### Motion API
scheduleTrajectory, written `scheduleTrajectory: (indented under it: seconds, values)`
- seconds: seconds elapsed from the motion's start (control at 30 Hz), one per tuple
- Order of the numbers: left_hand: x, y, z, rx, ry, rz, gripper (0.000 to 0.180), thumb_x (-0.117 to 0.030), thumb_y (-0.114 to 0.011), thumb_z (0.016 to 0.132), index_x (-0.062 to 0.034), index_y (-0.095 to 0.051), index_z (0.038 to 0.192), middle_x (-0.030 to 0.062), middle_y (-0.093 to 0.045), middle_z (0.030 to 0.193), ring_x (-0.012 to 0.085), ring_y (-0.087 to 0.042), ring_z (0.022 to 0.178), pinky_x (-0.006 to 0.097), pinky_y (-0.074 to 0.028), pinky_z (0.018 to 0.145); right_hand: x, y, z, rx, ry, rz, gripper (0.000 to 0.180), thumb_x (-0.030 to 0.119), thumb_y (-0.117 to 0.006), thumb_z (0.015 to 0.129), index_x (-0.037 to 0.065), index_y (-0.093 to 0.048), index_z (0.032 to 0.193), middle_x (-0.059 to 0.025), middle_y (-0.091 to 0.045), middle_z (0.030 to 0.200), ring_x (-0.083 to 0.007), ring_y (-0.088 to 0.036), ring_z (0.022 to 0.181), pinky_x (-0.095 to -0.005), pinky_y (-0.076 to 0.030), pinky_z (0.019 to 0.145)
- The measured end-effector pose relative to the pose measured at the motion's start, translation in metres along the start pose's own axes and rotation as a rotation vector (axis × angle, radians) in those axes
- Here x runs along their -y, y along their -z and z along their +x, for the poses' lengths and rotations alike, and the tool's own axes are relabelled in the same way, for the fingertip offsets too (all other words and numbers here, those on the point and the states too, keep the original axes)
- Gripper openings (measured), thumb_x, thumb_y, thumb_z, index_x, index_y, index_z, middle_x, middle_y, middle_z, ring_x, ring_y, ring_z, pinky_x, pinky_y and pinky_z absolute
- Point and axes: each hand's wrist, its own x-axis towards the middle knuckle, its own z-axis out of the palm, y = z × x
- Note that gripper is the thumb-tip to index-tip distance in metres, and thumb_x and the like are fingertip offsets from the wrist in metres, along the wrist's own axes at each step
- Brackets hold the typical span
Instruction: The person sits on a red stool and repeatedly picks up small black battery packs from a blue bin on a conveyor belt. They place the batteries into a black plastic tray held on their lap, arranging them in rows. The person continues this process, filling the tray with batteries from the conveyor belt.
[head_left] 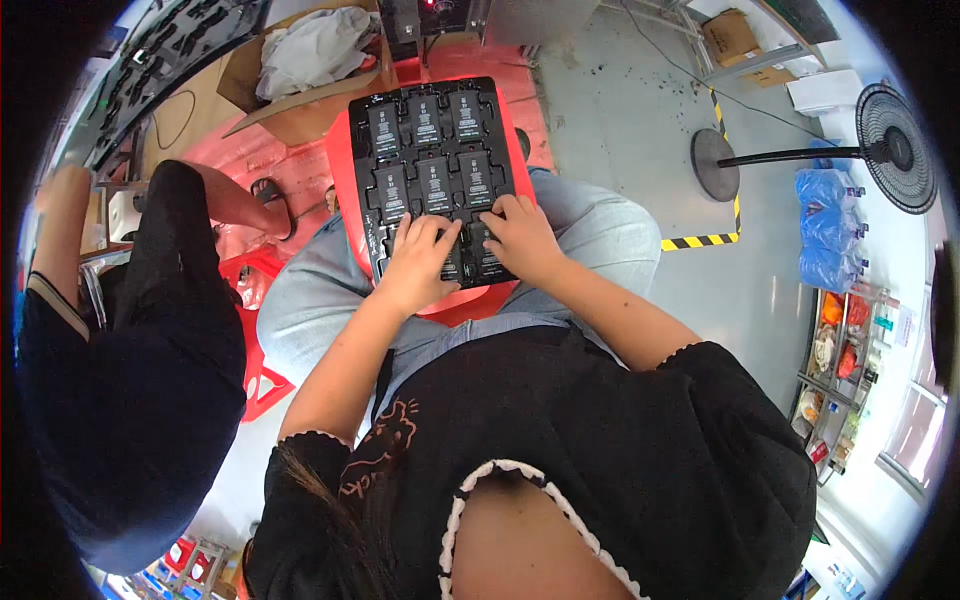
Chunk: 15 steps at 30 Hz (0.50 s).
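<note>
Both hands press flat, fingers spread, clamping nothing: your left hand (418, 262) and right hand (520, 238) cover the near row of the black tray (432, 165). Its long axis runs away from you, filled pockets beyond your fingertips.

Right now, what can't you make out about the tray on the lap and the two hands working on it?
Head view only:
- Near row of the black tray: covered by the left hand and right hand, so its slots can't be checked.
- Grip: fingertips press down on the tray; whether either hand holds a part is hidden.
- Labels on the black parts: too small to read.
- Red stool under the tray: mostly hidden.
</note>
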Motion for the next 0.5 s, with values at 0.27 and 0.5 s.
scheduleTrajectory:
  seconds: [0.27,0.5]
  values:
    - [0.002,-0.01,-0.016,0.023,0.024,0.104,0.081,-0.03,-0.081,0.065,-0.0107,-0.049,0.137,0.0069,-0.045,0.138,0.0298,-0.035,0.137,0.06,-0.018,0.115,0.004,-0.003,-0.042,0.06,0.278,-0.338,0.04,0.015,-0.056,0.081,-0.004,-0.06,0.116,-0.0149,-0.054,0.125,-0.0307,-0.049,0.116,-0.045,-0.042,0.09]
    - [0.017,-0.022,-0.025,-0.002,-0.015,0.143,0.072,-0.037,-0.074,0.074,-0.0229,-0.049,0.14,0.0042,-0.038,0.151,0.0294,-0.028,0.143,0.06,-0.016,0.115,0.003,-0.008,-0.041,0.033,0.201,-0.139,0.038,0.013,-0.06,0.079,0.001,-0.061,0.116,-0.0131,-0.054,0.127,-0.0319,-0.048,0.12,-0.0464,-0.041,0.093]
